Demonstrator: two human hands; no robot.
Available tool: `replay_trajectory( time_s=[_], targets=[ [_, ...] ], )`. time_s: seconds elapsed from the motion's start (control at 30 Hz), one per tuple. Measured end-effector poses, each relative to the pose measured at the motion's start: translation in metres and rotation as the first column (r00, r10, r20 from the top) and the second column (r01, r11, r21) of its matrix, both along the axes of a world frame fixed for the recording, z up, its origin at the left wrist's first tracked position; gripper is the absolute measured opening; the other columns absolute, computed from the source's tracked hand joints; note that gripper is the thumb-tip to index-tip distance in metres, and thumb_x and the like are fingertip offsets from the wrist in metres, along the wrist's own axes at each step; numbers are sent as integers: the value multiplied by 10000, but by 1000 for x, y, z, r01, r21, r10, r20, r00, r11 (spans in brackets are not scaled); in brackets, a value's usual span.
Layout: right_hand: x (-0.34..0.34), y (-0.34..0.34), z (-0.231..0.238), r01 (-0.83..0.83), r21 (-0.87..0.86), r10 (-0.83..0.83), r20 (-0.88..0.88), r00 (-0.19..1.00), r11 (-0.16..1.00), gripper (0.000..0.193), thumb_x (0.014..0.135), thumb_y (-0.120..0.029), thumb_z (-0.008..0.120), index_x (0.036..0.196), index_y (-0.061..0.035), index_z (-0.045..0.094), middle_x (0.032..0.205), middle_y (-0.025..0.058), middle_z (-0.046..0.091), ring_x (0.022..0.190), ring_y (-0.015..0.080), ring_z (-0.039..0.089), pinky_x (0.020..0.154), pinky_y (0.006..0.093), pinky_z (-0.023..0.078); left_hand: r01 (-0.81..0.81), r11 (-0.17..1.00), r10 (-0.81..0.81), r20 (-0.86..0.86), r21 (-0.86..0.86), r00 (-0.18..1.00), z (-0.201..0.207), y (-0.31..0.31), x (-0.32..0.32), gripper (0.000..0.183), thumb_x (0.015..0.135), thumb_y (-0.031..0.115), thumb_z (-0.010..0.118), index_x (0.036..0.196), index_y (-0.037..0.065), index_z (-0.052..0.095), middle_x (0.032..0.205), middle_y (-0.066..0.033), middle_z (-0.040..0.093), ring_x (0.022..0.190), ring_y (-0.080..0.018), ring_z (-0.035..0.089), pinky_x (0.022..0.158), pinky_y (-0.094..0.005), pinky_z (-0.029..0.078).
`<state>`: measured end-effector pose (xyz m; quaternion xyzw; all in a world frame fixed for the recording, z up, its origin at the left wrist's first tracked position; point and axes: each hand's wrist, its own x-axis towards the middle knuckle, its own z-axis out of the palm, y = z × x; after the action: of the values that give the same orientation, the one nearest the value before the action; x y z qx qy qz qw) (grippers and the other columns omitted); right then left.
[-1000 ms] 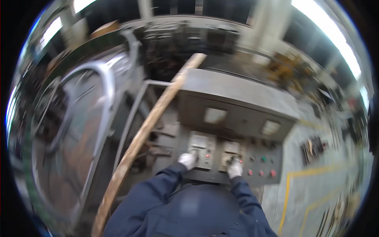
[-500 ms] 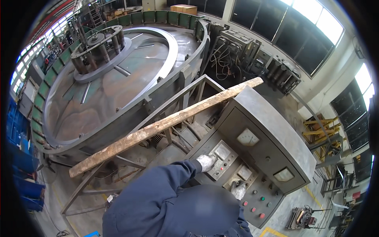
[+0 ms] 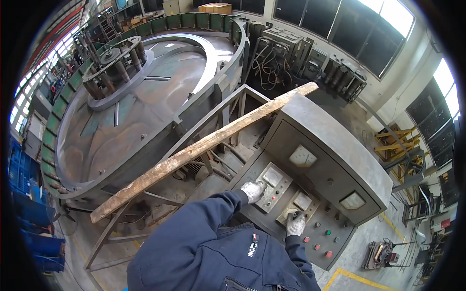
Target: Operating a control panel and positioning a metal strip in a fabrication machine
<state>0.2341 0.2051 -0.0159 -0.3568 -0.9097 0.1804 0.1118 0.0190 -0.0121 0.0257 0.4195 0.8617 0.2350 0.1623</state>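
Observation:
Both of my hands wear whitish knitted gloves with dark fingertips and rest on a grey metal control console (image 3: 335, 133). My left hand (image 3: 253, 191) is closed at the lower left of the left panel (image 3: 280, 189), which carries a meter and small lamps. On the matching right panel (image 3: 311, 213), my right hand (image 3: 295, 224) is closed over a pale dial, its fingers round what looks like a knob. The fingers mostly hide both knobs. Red push buttons (image 3: 317, 247) and a green button (image 3: 328, 233) sit below my right hand.
Beyond the console stands a large round machine table (image 3: 165, 106) inside a green-walled ring. A long wooden beam (image 3: 204, 148) lies across the metal frame at my left. Yellow steel stands (image 3: 395, 141) and a small wheeled machine (image 3: 381, 253) are on the right. Blue shelving (image 3: 29, 194) stands far left.
The slotted round table has turned counterclockwise as seen here. My view has shifted slightly, showing more of my jacket and right sleeve. Both hands keep about the same places on the panels.

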Motion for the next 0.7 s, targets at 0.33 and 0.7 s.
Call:
replay_trajectory(
  time_s=[0.33,0.7],
  targets=[
    [0,-11,18,109,-189,-97,73,993,976,254,914,-236,612,1036,-14,630,985,241,686,919,423,669,770,516,546,83,970,-106,-87,-228,991,-40,-2,-16,265,941,214,512,1005,10,669,864,-252,712,786,-412,713,668,-520,564],
    [-4,-8,3,97,-126,-95,26,995,987,194,855,-150,627,1012,-35,638,916,208,685,933,349,699,750,474,558,7,1000,-6,-56,12,998,11,17,6,300,899,225,637,1162,82,630,1054,-215,699,960,-422,680,837,-501,537]
  ],
)
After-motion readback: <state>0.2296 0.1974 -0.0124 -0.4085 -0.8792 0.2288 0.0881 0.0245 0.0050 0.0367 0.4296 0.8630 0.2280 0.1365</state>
